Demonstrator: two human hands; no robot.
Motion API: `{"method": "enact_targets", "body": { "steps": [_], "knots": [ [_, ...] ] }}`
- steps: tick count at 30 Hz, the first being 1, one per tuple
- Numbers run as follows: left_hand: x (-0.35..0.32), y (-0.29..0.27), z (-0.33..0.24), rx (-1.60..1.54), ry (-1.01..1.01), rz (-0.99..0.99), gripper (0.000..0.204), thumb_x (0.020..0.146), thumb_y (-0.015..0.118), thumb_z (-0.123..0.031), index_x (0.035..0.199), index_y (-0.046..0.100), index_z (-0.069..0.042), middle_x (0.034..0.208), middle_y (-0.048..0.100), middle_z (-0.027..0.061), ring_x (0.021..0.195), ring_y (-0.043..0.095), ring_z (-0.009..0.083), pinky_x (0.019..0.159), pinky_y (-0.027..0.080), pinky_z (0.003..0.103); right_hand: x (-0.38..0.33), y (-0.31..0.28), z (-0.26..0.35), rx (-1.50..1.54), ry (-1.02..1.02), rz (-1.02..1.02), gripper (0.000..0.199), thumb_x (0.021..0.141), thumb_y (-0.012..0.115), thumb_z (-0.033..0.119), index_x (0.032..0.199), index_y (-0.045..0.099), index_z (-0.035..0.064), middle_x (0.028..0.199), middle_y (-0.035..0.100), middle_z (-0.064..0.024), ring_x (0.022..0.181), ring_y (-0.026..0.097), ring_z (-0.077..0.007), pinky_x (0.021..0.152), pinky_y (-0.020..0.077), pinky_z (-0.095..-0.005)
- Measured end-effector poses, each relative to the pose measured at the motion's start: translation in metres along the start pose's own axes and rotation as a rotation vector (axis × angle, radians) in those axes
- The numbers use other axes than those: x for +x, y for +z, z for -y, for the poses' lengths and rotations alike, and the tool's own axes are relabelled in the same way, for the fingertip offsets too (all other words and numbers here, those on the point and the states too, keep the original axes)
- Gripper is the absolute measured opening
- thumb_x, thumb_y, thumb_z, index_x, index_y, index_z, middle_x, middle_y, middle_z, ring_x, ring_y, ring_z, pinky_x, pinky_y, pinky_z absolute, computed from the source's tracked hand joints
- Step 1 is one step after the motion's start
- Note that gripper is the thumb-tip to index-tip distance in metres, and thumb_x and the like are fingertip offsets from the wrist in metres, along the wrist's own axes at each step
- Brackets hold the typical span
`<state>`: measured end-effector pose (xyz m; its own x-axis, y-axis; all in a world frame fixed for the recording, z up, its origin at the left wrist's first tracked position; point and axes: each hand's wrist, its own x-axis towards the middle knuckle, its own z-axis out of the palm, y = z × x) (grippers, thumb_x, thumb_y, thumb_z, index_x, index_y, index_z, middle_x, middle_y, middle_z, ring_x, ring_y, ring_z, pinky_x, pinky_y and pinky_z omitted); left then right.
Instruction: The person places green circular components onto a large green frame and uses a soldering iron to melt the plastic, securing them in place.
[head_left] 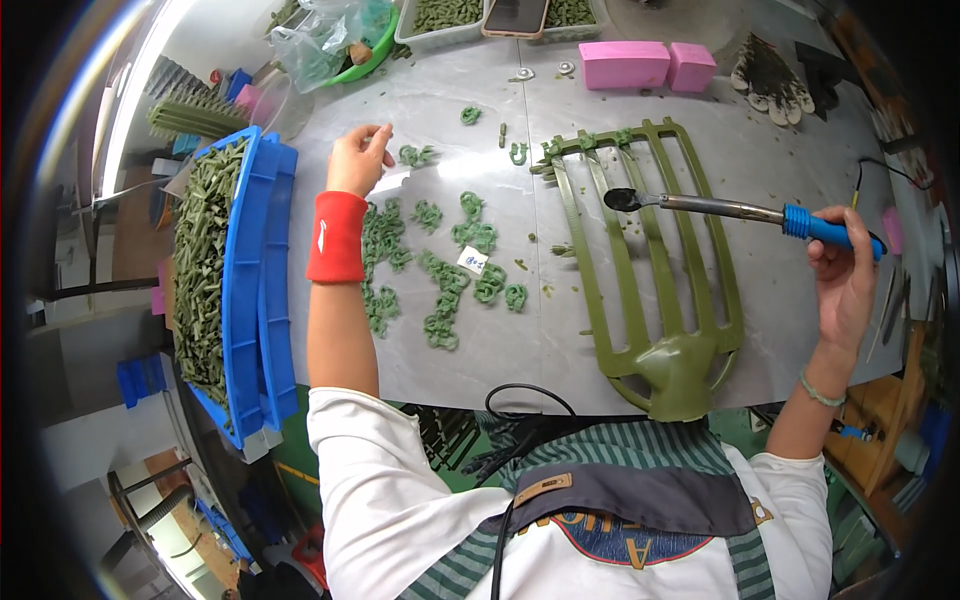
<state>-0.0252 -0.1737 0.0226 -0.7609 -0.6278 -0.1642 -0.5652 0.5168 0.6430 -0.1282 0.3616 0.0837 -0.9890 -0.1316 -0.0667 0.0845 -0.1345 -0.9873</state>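
Note:
My right hand (842, 270) is closed round the blue handle of a spoon-tipped metal tool (725, 206). Its dark tip hangs over an olive-green, wax-like frame (630, 260) of several long bars, which join at a funnel-shaped base near the table's front edge. Small green pieces (588, 141) sit along the frame's far end. My left hand (362, 158), below it a red wristband, is raised at the left with thumb and forefinger apart and nothing visible between them. Beside its fingertips lies a little curly green piece (415, 155). Clusters of similar pieces (445, 290) spread toward me, around a white paper tag (472, 260).
Blue crates (245, 300) filled with short green pieces stand at the left. Along the far side are a green basket (372, 55) with plastic bags, clear tubs (440, 35), a phone (515, 17), pink blocks (625, 66) and a stained glove (772, 80). A cable (895, 170) lies far right.

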Motion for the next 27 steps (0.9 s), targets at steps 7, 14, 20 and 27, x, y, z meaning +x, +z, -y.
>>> {"method": "enact_targets", "body": {
  "steps": [7,14,20,27],
  "knots": [
    [-0.008,0.009,0.015,0.106,0.331,-0.020,0.023,0.083,0.066,-0.012,0.104,0.067,-0.003,0.089,0.069,0.0060,0.081,0.063,0.0134,0.075,0.050,0.028,-0.002,0.000,0.001,0.022,-0.009,-0.015,0.029,0.093,0.058,0.028,0.091,0.064,-0.0001,0.073,0.066,-0.0069,0.061,0.062,-0.0090,0.056,0.0486,-0.0194],
    [-0.021,0.032,0.012,0.306,0.680,-0.123,0.029,0.077,0.066,-0.002,0.106,0.067,-0.008,0.094,0.068,0.0050,0.082,0.065,0.0255,0.077,0.052,0.033,-0.003,-0.003,0.002,-0.004,-0.010,0.023,0.029,0.093,0.057,0.029,0.091,0.064,0.0007,0.073,0.066,-0.0064,0.061,0.062,-0.0089,0.057,0.0485,-0.0193],
    [-0.025,0.029,0.014,-0.547,0.222,-0.017,0.023,0.090,0.061,-0.007,0.110,0.064,0.004,0.099,0.066,0.0089,0.090,0.065,0.0160,0.081,0.054,0.027,-0.005,-0.005,0.005,-0.019,-0.013,-0.027,0.030,0.093,0.057,0.030,0.093,0.064,0.0006,0.075,0.066,-0.0065,0.062,0.062,-0.0096,0.059,0.0490,-0.0196],
    [-0.071,0.058,-0.088,-0.519,0.346,0.234,0.013,0.088,0.063,-0.005,0.100,0.066,0.000,0.090,0.067,0.0065,0.080,0.064,0.0116,0.071,0.052,0.023,0.003,-0.020,-0.003,0.058,-0.063,-0.018,0.027,0.093,0.057,0.024,0.096,0.062,-0.0018,0.080,0.066,-0.0094,0.067,0.067,-0.0140,0.062,0.0549,-0.0242]
  ]
}}
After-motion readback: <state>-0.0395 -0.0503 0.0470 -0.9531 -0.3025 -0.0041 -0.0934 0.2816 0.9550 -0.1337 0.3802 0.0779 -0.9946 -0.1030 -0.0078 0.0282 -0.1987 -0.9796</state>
